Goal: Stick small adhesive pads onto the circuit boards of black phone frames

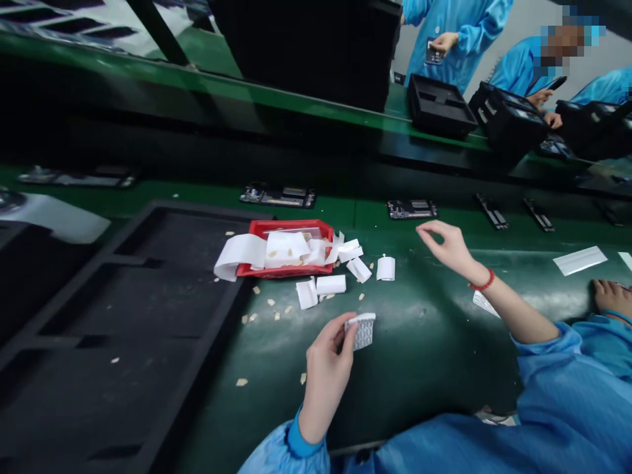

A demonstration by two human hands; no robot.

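My left hand point(328, 359) pinches a small folded sheet point(364, 331) with a grey printed pattern between thumb and fingers, above the green surface. My right hand point(447, 247), with a red bracelet on the wrist, is raised further back on the right. Its thumb and fingertips are drawn together; whether they hold anything small cannot be made out. Just behind it lies a phone part with a circuit board point(412, 209). A red tray point(247, 268) full of white paper strips and tan scraps stands beyond my left hand, with curled paper pieces point(330, 284) around it.
A large black compartment tray point(123, 303) takes up the left. Several phone parts point(277, 195) lie in a row along the back. White sheets point(580, 261) are on the right, near another person's hand point(612, 296). Co-workers in blue coats point(447, 39) work across the line among black boxes point(439, 108).
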